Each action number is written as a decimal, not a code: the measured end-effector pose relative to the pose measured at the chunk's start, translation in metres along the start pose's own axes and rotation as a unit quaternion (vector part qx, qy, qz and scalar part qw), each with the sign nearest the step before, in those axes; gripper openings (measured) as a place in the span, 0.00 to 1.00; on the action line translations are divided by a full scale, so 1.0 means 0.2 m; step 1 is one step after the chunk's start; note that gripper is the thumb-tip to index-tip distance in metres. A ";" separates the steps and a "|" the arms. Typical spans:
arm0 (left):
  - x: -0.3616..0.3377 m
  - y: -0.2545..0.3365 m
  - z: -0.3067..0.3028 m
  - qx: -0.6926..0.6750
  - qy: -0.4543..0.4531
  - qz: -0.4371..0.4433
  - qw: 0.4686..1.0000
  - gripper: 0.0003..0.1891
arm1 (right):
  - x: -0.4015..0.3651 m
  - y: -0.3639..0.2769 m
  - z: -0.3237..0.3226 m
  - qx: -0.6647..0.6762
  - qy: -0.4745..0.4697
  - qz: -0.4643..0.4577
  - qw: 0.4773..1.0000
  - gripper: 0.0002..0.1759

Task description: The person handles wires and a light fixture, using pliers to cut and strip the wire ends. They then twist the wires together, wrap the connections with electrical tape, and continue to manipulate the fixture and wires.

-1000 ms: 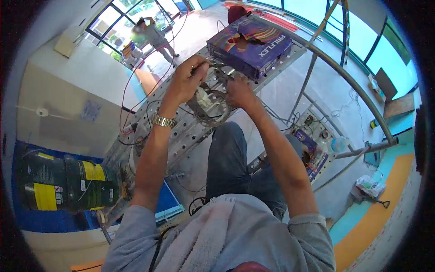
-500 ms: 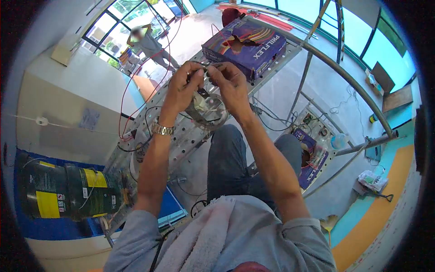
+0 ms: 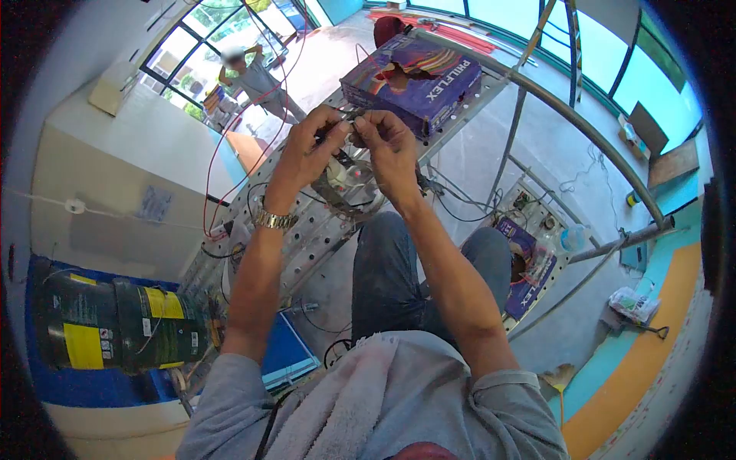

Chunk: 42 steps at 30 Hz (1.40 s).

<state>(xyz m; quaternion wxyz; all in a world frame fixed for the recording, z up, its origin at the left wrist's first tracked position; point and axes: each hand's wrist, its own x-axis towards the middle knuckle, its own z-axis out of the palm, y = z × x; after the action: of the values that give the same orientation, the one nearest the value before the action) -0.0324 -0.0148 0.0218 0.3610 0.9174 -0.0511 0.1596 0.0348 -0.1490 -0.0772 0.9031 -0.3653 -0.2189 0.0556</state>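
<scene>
Both my hands are raised close together over the perforated metal platform (image 3: 295, 257), thumbs and fingers pinched. My left hand (image 3: 316, 149), with a metal watch at its wrist, and my right hand (image 3: 389, 149) meet at a small dark piece, too small to name. Just below the fingers a short black strip (image 3: 343, 158) shows. Beneath it is a round, partly see-through fitting (image 3: 360, 195) with a ring-like rim and something white inside. My fingers hide how these parts join.
A torn purple PHILFLEX box (image 3: 414, 80) lies beyond my hands; another purple box (image 3: 529, 264) is at lower right. Red wires (image 3: 211, 180) hang at left. Metal scaffold tubing (image 3: 590, 126) curves on the right. Dark buckets (image 3: 115, 322) stand lower left. A person (image 3: 257, 80) stands near the windows.
My hands stay nearly in place, with the fingertips shifting slightly at the small piece. The round fitting has tilted a little.
</scene>
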 end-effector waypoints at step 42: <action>0.00 0.04 0.06 -0.025 0.003 -0.035 0.999 0.10 | 0.00 -0.13 0.03 -0.112 0.039 -0.077 0.990 0.10</action>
<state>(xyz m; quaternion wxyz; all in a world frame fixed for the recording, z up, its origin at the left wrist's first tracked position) -0.0305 -0.0296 0.0183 0.3893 0.9089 -0.0214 0.1482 0.0307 -0.1643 -0.0567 0.8661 -0.4479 -0.2155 -0.0532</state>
